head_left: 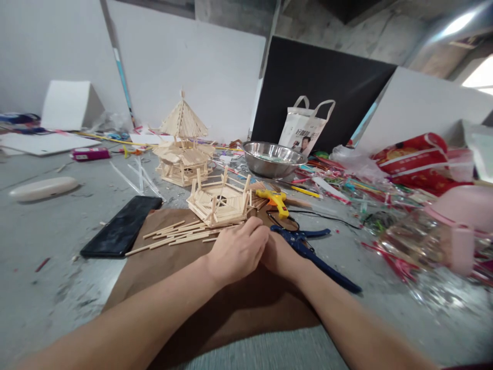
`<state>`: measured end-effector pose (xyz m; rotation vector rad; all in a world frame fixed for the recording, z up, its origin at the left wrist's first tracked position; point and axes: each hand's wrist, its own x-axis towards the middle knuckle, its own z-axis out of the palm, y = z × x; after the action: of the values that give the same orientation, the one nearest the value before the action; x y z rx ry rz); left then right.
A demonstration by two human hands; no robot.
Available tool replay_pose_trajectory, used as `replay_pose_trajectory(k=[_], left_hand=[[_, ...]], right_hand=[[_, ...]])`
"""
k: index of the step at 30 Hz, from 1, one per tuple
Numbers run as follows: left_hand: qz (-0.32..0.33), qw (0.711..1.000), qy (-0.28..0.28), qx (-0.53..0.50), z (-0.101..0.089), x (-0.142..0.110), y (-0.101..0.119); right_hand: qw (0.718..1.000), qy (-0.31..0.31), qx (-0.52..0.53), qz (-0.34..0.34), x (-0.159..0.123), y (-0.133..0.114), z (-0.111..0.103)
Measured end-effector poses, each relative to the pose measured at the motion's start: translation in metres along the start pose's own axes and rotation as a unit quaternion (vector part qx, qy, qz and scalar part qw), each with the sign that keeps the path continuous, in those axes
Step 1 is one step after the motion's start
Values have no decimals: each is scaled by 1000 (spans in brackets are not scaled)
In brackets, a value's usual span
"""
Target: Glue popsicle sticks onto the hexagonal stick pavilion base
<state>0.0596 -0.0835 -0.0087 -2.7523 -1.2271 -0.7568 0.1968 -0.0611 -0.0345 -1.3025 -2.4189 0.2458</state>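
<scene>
My left hand (pixel 241 249) and my right hand (pixel 275 249) meet over a brown sheet (pixel 246 329), fingers curled and closed. Whatever they hold, if anything, is hidden behind the knuckles. Just beyond them sits a six-sided frame (pixel 220 203) built of thin wooden sticks, with short posts rising at its corners. Loose wooden sticks (pixel 175 236) lie on the sheet left of my hands. Close by on the right are a blue hand cutter (pixel 316 257) and a yellow hot glue gun (pixel 274 199).
Behind the frame stands a stick pavilion (pixel 183 139) with a pointed roof. A black phone (pixel 121 228) lies on the left. A steel bowl (pixel 269 159) and a paper bag (pixel 304 128) stand at the back. On the right are a pink-lidded jug (pixel 442 231) and cluttered scraps (pixel 358 187).
</scene>
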Motion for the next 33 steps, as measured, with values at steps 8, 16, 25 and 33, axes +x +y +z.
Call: replay_pose_trajectory(k=[8,16,25,33], left_hand=[[-138,987,-46,-65,17,4,-8],[-160,967,-58,-188,26,8,-16],[-135,969,-137,-157,31,4,-9],[-97,977,-159,-101,34,3,-9]], right_hand=[[983,36,174,41,2,13,-28],[978,24,205,41,1,10,-21],[945,195,-119,234,12,66,-39],[934,74,-105,333,38,92,-35]])
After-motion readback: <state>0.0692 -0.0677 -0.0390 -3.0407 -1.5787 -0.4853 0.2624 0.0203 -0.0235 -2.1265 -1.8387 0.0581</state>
